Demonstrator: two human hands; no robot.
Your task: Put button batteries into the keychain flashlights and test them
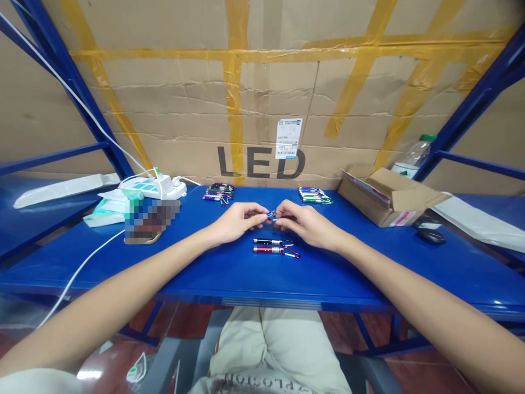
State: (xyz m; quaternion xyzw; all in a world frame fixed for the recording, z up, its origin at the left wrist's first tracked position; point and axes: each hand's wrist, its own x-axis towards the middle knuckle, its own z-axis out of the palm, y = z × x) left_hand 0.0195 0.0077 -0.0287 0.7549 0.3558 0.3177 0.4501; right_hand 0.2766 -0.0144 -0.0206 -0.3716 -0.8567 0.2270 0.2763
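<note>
My left hand (240,218) and my right hand (301,221) meet over the middle of the blue table (229,273). Both pinch one small keychain flashlight (271,215) between their fingertips, a little above the tabletop. Just in front of my hands lie two more keychain flashlights: a black one (268,241) and a red one (273,250) with a red clip. A pile of mixed-colour flashlights (219,193) lies at the back left. Another pile, mostly green and white (315,196), lies at the back right.
A white power strip (153,186) with cable sits at the back left, beside white and green packets (109,210). An open cardboard box (388,200) stands at the right, with a black mouse (430,236) and a plastic bottle (414,156) near it. A cardboard wall marked LED closes the back.
</note>
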